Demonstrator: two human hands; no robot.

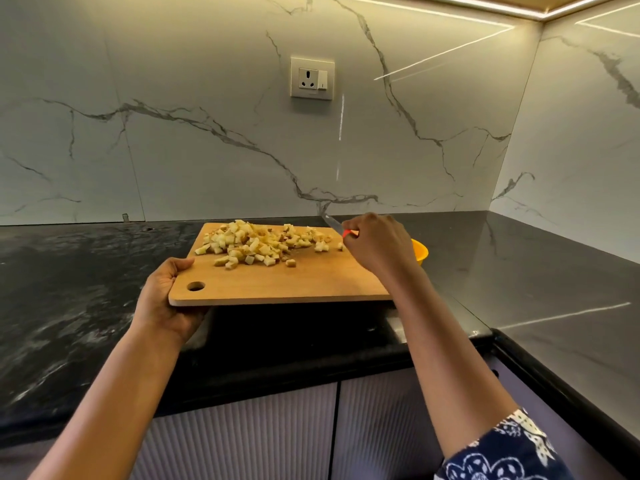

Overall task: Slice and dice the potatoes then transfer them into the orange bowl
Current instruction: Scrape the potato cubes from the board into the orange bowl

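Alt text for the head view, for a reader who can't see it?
The left hand holds a wooden cutting board, piled with diced potatoes, over the black counter. The right hand grips a red-handled knife at the board's far right, next to the orange bowl.

A white marble wall (180, 98) with grey veins rises behind the dark, glossy desk (69, 278), which bends round the corner at the right. On the wall sits 1 white socket (308, 79) with a small switch (322, 80) just beside it on its right. A light strip (450, 6) glows along the ceiling edge. Below the desk front, 2 pale ribbed cabinet doors (249, 438) meet at a dark seam.
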